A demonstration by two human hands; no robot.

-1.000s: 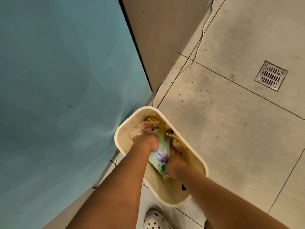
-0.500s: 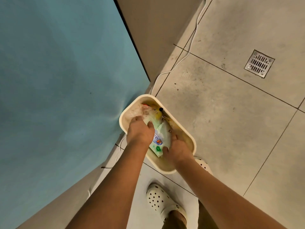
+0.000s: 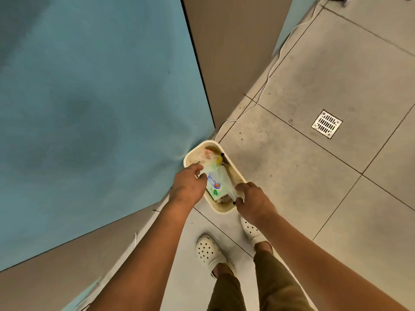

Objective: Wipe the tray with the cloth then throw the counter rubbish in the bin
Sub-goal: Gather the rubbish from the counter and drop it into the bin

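Both our hands at the bin (image 3: pixel 233 170), rubbish inside.
Our left hand (image 3: pixel 188 186) curls over the green-and-white packet (image 3: pixel 216 184) lying in the bin; our right hand (image 3: pixel 253 202) pinches clear plastic at the near rim. The packet's blue label is too blurred to read. Both arms reach down, knuckles up.

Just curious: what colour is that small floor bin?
Cream, seen in the head view: the small rectangular plastic bin.

We note dim, warm, even light; soft shadows on the blue wall (image 3: pixel 89 108); wide-angle bending at edges.
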